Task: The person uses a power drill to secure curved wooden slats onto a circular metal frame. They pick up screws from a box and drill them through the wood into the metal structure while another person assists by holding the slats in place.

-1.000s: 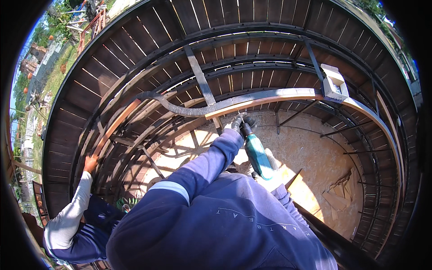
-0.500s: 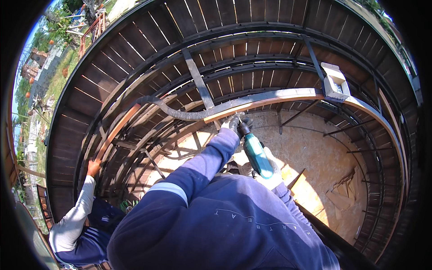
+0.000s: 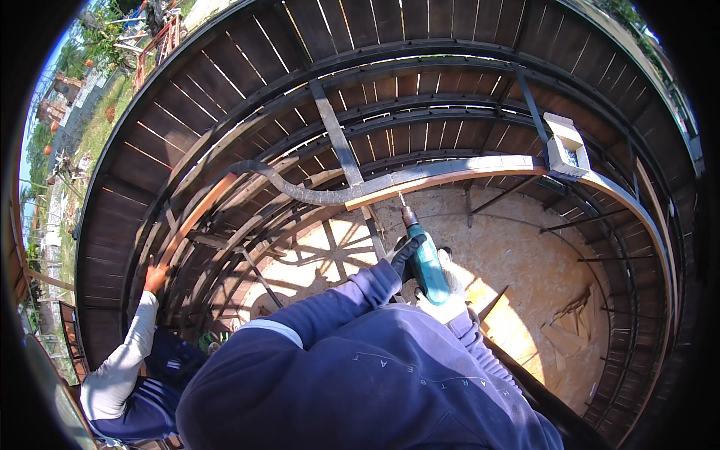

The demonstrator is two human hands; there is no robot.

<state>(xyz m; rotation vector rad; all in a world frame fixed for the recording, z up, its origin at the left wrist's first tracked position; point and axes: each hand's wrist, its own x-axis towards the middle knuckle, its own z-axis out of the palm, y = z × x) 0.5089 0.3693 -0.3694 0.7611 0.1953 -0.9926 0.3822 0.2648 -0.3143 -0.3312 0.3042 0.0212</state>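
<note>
A teal power drill (image 3: 427,264) points away from me, its bit upward toward the curved wooden strip (image 3: 442,178). Whether the bit's tip touches the strip's near edge, I cannot tell. My right hand (image 3: 444,297), in a pale glove, is closed round the rear of the drill. Dark-gloved, my left hand (image 3: 406,255) wraps the left side of the drill body behind the chuck; some fingers are hidden. Along the strip's top runs a grey metal band (image 3: 405,178), which bends into an S-curve at the left.
A white open box (image 3: 568,154) of small pieces sits on the band at the right. At left, a co-worker's hand (image 3: 156,278) holds the curved rail. Dark upright slats (image 3: 337,26) ring the space. Broken board pieces (image 3: 570,328) lie on the floor.
My left hand has come back from the bit's tip near the strip to the drill body. The bit now shows. The co-worker's hand stays on the rail.
</note>
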